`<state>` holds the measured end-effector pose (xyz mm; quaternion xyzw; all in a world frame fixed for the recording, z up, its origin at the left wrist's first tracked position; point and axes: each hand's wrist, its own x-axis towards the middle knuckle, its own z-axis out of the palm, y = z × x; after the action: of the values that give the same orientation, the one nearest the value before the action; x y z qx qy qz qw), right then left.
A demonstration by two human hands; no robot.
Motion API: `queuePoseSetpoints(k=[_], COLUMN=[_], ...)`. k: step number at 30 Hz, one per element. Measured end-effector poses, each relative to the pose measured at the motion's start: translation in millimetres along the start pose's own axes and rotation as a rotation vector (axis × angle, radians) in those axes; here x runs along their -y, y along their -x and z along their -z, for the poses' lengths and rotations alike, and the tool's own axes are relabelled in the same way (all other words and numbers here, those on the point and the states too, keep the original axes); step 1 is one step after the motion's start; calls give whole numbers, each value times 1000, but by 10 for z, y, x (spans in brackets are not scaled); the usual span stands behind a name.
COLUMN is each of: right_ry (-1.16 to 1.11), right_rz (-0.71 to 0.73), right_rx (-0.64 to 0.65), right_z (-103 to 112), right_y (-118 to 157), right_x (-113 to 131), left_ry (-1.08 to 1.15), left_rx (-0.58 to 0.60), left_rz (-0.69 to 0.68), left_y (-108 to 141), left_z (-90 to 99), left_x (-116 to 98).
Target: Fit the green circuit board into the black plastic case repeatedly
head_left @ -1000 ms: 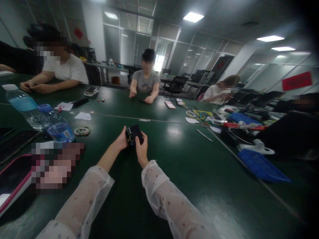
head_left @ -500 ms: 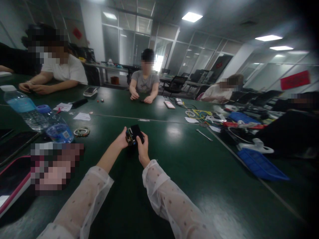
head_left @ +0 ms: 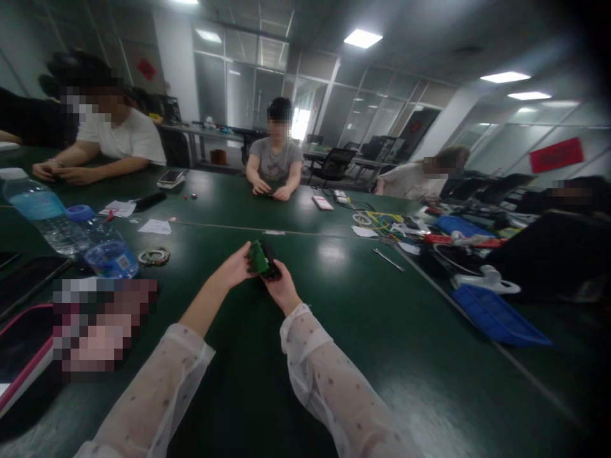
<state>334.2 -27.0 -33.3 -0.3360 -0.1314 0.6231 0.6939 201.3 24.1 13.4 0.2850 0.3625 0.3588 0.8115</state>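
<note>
Between my two hands, a little above the green table, is a small electronic device. Its green circuit board faces me on the left side, and a black block-like part sits against it on the right. My left hand is closed on the board's left edge. The fingers of my right hand grip the black part from the right and below. Whether the board and the black part are joined cannot be made out. Some fingertips are hidden behind the device.
Bottles, a bracelet-like coil and phones lie left. To the right are a wrench, tangled cables and a blue tray. Co-workers sit across the green table, one in a grey shirt.
The device has been turned over in my hands: the black face and board components showed before, and the green board face shows now. My right hand has moved slightly right and down.
</note>
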Motion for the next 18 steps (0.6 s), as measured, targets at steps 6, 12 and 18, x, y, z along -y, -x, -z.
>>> queuePoseSetpoints(k=[6,12,18], right_ry=[-245,-276,-256], right_rz=[-215,-240,-242], right_rx=[99,97,99], right_z=[53,51,46], right_y=[3,26,38], right_x=[147,131,144], left_ry=[-17,125,342], left_rx=[109,113,180], left_rz=[-142,-134,-101], left_y=[-15,-179,-281], left_z=[12,228,455], left_x=[151,266,276])
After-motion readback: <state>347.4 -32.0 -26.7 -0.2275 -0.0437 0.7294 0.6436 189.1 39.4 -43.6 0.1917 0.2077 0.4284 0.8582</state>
